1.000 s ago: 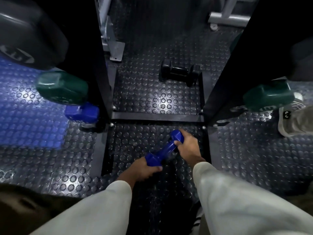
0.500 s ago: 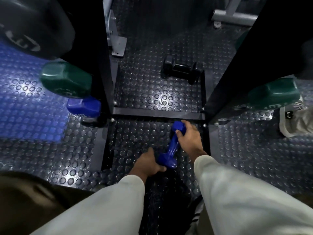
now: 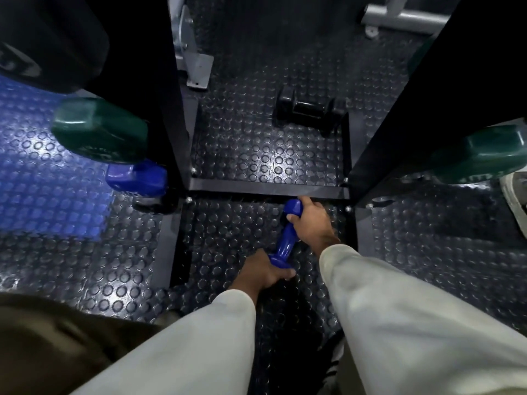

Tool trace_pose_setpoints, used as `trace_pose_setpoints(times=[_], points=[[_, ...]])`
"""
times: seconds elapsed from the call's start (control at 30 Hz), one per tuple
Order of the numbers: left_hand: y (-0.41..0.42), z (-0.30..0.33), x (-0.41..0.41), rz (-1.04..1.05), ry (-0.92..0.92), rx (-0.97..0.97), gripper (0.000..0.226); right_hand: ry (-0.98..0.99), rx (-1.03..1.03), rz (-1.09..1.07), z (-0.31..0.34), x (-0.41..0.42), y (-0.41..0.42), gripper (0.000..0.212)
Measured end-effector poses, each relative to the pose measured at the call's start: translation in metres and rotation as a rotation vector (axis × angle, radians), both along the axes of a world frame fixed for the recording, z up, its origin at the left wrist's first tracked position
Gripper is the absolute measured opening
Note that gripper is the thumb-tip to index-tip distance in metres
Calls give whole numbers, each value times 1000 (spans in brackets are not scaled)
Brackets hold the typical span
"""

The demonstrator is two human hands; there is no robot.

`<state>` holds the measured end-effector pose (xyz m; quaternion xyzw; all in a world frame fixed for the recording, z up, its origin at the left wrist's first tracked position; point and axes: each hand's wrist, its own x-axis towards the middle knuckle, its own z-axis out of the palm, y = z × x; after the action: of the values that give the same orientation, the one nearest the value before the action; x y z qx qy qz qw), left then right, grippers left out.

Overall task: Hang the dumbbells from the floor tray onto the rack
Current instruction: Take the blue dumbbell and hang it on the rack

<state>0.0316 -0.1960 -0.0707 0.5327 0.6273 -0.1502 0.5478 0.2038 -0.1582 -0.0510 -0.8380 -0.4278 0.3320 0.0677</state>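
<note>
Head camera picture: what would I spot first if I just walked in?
Probably the bright blue dumbbell low in the middle, with the left hand gripping its near end and the right hand its far end. Next, a black dumbbell lying farther back on the studded floor, and green dumbbells hanging at the sides.

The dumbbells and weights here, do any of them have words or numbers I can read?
None can be read.
Big black weight plate at top left: pale markings, too blurred to read.
Green dumbbell head on the left: faint raised marks, unreadable.
Green dumbbell head on the right: faint raised marks, unreadable.
Blue dumbbell and black dumbbell: no text visible.
</note>
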Motion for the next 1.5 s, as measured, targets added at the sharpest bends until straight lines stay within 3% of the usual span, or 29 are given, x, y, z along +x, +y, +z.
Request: trace_pose_setpoints(times=[0.3,0.47,0.63,0.87,1.13,1.5], points=[[1,7,3,34,57,15,76,88,41,-104,2,4,-4,49],[1,16,8,30,42,90,81,106,103,-219,6,11,-19,44],[12,41,26,17,-12,183,100,90,206,-344,29,29,-31,41],[16,75,43,31,-132,257,81,76,380,-472,75,45,-45,44],[14,101,45,-47,-155,317,83,72,462,-446,117,53,-65,44],[1,132,76,-159,-259,457,81,0,554,-646,154,77,-107,46]])
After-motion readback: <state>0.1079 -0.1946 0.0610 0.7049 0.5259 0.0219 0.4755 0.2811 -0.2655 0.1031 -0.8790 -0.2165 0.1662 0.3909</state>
